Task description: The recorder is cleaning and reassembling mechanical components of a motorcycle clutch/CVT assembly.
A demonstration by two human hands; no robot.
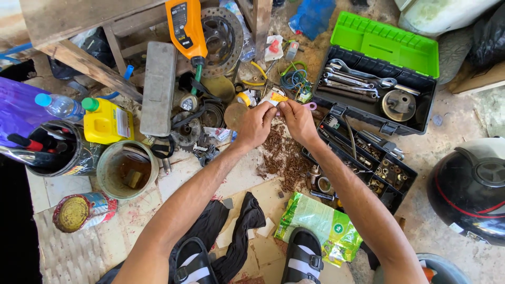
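Note:
My left hand [256, 125] and my right hand [298, 120] meet in the middle of the view, fingertips together on a small white and yellow packet [275, 98]. Both hands pinch its lower edge; what is inside it is hidden. Under the hands lies a heap of rusty brown nails or screws [284, 158] on the floor. A pink-handled tool [310, 106] pokes out just beyond my right fingers.
An open green-lidded toolbox [384, 39] with wrenches stands at the upper right, its parts tray [368, 158] beside my right forearm. A yellow bottle [108, 122], cans [126, 168], a brake disc [223, 34], a black helmet [471, 189], a green bag [321, 223] and my sandalled feet surround me.

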